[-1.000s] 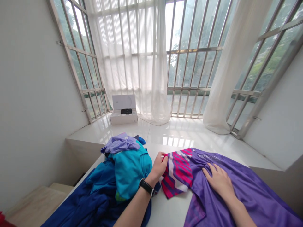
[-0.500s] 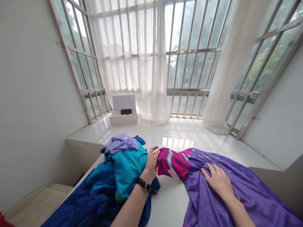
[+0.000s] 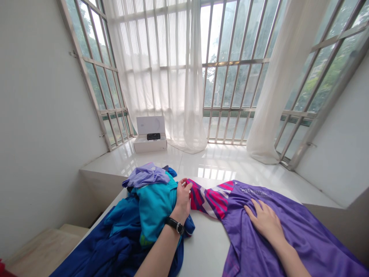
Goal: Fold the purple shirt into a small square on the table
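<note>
A purple sports shirt (image 3: 300, 231) with a pink, purple and white patterned sleeve (image 3: 213, 198) lies spread over the right of the white table (image 3: 204, 246). My left hand (image 3: 183, 196), with a black-strapped watch (image 3: 174, 225) on its wrist, pinches the end of that sleeve. The fabric stretches between this hand and the shirt's shoulder. Flat on the shirt's body rests my right hand (image 3: 266, 221), fingers apart. Close by my left forearm is a heap of clothes: a teal garment (image 3: 157, 207), dark blue clothing (image 3: 115, 246) and a lavender piece (image 3: 148, 175) on top.
Beyond the table runs a glossy white window sill (image 3: 184, 163). An opened white box (image 3: 150, 145) with a black device (image 3: 153, 136) stands on it. Sheer curtains (image 3: 184, 96) hang before barred windows. Lower left is a beige surface (image 3: 43, 246).
My left hand has drawn the sleeve end slightly left, and the sleeve looks narrower and more stretched. My right hand stays almost where it was on the shirt.
</note>
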### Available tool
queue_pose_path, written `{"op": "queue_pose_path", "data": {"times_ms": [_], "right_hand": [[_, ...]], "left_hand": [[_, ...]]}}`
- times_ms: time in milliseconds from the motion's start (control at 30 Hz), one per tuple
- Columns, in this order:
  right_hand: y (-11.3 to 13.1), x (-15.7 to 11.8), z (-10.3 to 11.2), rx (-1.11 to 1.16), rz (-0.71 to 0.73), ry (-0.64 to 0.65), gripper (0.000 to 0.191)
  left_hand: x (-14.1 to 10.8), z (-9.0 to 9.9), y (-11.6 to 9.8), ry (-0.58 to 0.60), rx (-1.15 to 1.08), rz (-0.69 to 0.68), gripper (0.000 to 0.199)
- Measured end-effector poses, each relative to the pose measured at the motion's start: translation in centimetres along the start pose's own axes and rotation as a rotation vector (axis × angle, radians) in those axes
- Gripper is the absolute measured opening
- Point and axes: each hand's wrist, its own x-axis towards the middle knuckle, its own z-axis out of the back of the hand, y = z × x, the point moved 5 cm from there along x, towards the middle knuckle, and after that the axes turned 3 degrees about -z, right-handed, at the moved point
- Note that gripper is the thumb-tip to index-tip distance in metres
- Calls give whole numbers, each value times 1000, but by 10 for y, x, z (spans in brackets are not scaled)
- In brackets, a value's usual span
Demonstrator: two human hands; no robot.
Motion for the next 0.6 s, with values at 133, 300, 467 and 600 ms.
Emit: {"op": "queue_pose_path", "data": {"times_ms": [133,300,467,600], "right_hand": [[0,1,-1,-3,-2,-6,73],[0,1,-1,-18,-9,22,75],[0,0,0,-16,-12,35,75],[1,0,1,-20,-13,43,75]], "left_hand": [[2,0,3,18,57,-2,43],[7,2,13,45,69,57,46],[10,5,18,24,89,48,43],[11,9,20,17,186,1,34]]}}
